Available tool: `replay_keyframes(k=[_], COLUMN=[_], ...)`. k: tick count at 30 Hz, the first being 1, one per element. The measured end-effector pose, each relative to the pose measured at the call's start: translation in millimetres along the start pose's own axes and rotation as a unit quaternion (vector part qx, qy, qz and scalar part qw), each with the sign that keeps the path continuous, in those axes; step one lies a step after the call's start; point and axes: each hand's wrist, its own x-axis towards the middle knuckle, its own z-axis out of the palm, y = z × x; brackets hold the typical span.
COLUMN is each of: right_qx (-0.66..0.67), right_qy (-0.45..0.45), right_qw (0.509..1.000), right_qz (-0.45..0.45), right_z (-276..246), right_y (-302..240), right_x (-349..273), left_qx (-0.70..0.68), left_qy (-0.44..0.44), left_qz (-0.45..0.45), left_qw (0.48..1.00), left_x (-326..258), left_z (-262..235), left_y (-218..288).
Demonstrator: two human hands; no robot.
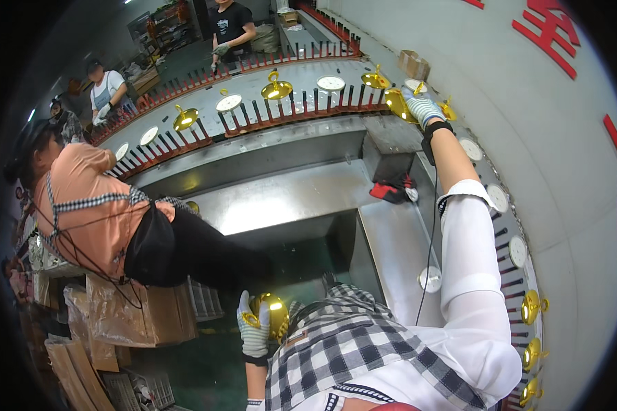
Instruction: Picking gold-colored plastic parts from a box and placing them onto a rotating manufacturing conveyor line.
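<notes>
My left hand (253, 327), in a striped knit glove, is low beside my checked apron. Its fingers are closed on a shiny gold round piece (275, 316) with a ring on it. My right arm stretches far out to the conveyor line, where my gloved right hand (424, 108) grips another shiny gold disc-shaped piece (397, 105) at its edge. Just beyond the fingertips lies a white round disc (416, 85). Next to that hand, on the wall side, a further gold ringed piece (447, 109) shows in part.
The conveyor (301, 113), lined with black-tipped red prongs, curves round me carrying gold pieces and white discs. A white disc (430, 279) and a red-black cloth (394, 190) lie on the metal ledge (397, 240). A co-worker (82, 198) stands left, near cardboard boxes (144, 312).
</notes>
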Motion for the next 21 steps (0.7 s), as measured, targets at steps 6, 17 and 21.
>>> replay_keyframes(k=[6, 17, 21], right_qx=[-0.001, -0.050, -0.169], right_qy=[0.036, -0.033, -0.067], right_qw=[0.999, 0.995, 0.978], right_qz=[-0.003, -0.074, -0.103], right_z=[151.6, 311.7, 440.4], right_y=[-77.3, -426.6, -546.3], right_x=[334.5, 937.8, 1071.6], left_qx=[-0.062, -0.091, -0.120], left_qy=[0.038, 0.106, 0.087], left_qz=[-0.064, -0.113, -0.149], left_qw=[0.995, 0.984, 0.978], left_x=[255.3, 850.6, 1034.2], left_z=[166.2, 362.6, 397.8], left_y=[-50.3, 53.5, 37.7])
